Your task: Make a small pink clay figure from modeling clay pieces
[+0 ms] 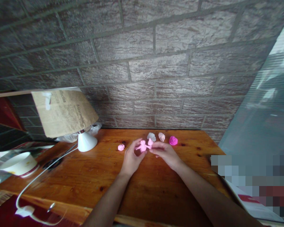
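A small pink clay figure (143, 146) with a round head and thin outstretched arms is held up over the wooden table. My left hand (132, 157) is closed around its left side, thumb below and fingers above. My right hand (166, 154) pinches at the figure's right arm, where a pink clay piece (150, 141) stands up. Whether that piece is joined to the arm I cannot tell. Behind the hands lie a whitish lump (151, 136), a pale pink clay lump (161, 136) and a bright magenta clay lump (173, 140). Left of my left hand sits a pink clay lump (121, 147).
A lamp with a newsprint shade (66, 113) and white base (87, 142) stands at the left of the table (90, 176). Its white cord (42, 170) runs past a paper cup (20, 164) and a dark object (52, 163). A brick wall (142, 69) rises behind.
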### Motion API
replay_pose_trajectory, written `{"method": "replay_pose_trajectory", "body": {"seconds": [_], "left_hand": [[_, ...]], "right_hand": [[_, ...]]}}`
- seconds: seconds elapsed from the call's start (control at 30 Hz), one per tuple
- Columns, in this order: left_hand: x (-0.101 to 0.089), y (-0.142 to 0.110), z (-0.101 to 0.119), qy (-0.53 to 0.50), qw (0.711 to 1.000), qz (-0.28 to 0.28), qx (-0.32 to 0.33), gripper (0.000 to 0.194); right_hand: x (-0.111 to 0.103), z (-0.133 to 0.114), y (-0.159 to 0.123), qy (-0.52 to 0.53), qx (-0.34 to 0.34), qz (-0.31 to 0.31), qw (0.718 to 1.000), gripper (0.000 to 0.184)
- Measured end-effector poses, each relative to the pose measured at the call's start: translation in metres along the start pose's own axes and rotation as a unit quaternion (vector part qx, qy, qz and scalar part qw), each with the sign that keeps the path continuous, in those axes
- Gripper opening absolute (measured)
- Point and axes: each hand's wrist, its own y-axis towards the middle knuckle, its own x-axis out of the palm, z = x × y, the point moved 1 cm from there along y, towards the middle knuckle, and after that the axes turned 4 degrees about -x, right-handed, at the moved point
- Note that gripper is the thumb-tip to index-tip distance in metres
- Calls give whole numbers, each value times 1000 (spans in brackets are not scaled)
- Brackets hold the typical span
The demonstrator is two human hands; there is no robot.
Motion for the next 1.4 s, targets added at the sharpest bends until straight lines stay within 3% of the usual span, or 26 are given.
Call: {"method": "replay_pose_trajectory", "body": {"seconds": [0.37,0.87,1.4], "left_hand": [[2,-2,3,-51,995,-38,-70,63],[2,-2,-1,-63,994,-51,-73,65],[4,0,4,-178,973,-51,-139,71]], "right_hand": [[-1,-2,0,18,-3,4,1000,32],[0,-4,-2,19,8,-4,1000,29],[0,-5,-2,5,8,0,1000,33]]}}
